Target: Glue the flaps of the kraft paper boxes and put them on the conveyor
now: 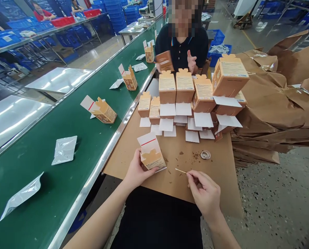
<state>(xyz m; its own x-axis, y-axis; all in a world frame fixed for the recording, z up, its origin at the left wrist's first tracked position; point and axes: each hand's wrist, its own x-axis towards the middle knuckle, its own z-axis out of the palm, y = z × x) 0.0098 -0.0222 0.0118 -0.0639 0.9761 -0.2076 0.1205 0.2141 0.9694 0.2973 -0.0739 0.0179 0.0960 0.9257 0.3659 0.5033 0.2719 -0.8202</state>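
Observation:
My left hand [136, 170] grips a small tan carton [151, 155] with its white flap open, resting on the brown cardboard sheet [175, 180] in front of me. My right hand [204, 192] pinches a thin wooden stick [180, 171] whose tip points left toward the carton. A little beyond the stick lies a small round metal dish [205, 154] with brown crumbs beside it.
Several open cartons [185, 93] are stacked at the sheet's far end. A person [181, 45] sits opposite holding a carton. The green conveyor belt [66, 166] on the left carries cartons [104, 110] and silver pouches [64, 149]. Brown paper bags [276, 103] pile up on the right.

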